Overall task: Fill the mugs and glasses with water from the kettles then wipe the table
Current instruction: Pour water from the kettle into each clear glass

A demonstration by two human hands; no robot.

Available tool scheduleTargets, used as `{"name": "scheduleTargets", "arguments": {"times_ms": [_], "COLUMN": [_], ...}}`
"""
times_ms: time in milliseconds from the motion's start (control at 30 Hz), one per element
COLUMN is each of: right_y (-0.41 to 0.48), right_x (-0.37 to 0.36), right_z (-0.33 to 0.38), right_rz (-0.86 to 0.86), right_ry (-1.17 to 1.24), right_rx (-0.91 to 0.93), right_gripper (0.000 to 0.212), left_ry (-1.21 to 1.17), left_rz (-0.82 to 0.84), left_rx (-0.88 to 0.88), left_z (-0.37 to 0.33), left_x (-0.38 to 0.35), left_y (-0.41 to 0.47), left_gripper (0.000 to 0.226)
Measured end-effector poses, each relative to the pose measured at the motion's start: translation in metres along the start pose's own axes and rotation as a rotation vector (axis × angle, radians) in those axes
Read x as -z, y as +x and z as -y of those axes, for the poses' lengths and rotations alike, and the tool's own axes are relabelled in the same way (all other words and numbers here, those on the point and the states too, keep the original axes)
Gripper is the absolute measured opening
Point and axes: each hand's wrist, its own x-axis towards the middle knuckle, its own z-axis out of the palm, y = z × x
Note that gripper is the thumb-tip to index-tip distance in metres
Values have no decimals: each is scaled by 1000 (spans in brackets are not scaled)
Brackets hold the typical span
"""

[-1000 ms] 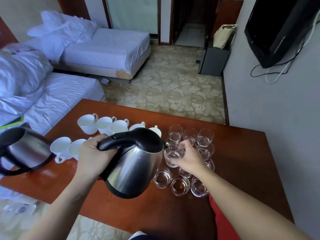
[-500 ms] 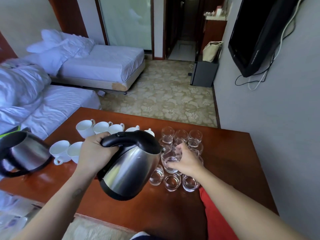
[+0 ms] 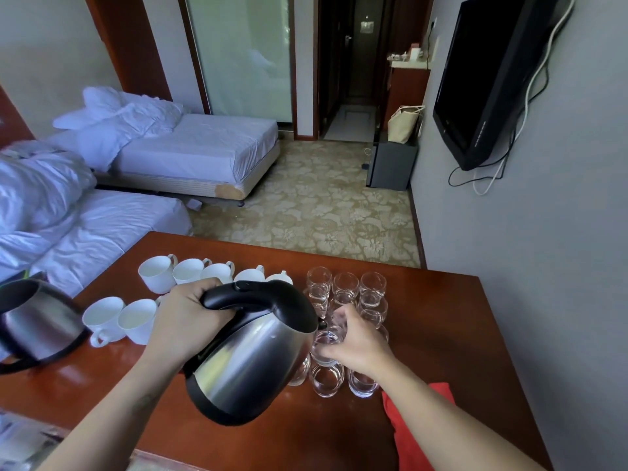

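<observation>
Grips tilted kettle (image 3: 251,362) with left hand (image 3: 185,321), hiding some glasses (image 3: 345,287); clasps one glass (image 3: 323,346) in right hand (image 3: 356,341) (water level unclear). Second kettle (image 3: 37,321) cut off, left edge.

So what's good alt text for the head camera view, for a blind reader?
A person's left hand tips a steel kettle by its black handle, spout at a small glass that the right hand holds among other glasses on a wooden table. White mugs and a second kettle sit to the left; a red cloth lies beside the right forearm.
</observation>
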Motion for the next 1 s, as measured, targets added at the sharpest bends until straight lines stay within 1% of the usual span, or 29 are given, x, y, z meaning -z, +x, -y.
{"name": "scheduleTargets", "arguments": {"times_ms": [100, 133, 200, 233, 267, 333, 400, 433, 500, 633, 767, 1000], "right_y": [1, 1, 0, 0, -1, -3, -5, -5, -4, -3, -3, -6], "right_x": [3, 4, 7, 8, 9, 9, 9, 9, 10, 12, 14, 16], "right_z": [2, 2, 1, 0, 0, -2, -2, -3, -3, -1, -1, -2], "right_rz": [-7, -2, -4, -11, -10, -3, -2, -1, 9, 7, -6, 6], "right_ry": [-11, -21, -25, -29, -34, -37, -29, -26, -22, -16, -18, -16], "right_rx": [15, 17, 17, 16, 14, 17, 22, 26, 24, 8, -5, -5], "right_gripper": [76, 76, 76, 76, 76, 79, 81, 81, 81, 79, 71, 72], "left_ry": [22, 33, 47, 58, 66, 79, 87, 94, 121, 123, 160, 172], "left_rz": [9, 14, 13, 12, 8, 6, 9, 13, 19, 32, 28, 4], "left_rx": [-13, -18, -29, -31, -34, -43, -49, -48, -55, -64, -81, -59], "left_z": [-2, -3, -4, -6, -6, -7, -10, -11, -11, -15, -19, -18], "left_x": [0, 0, -2, -2, -3, -3, -1, -1, 0, 1, 2, 6], "left_y": [4, 4, 4, 4, 5, 6, 6, 6, 7, 10, 11, 10], "left_gripper": [20, 18, 6, 5, 9, 5, 9, 8, 13, 7, 16, 15]}}
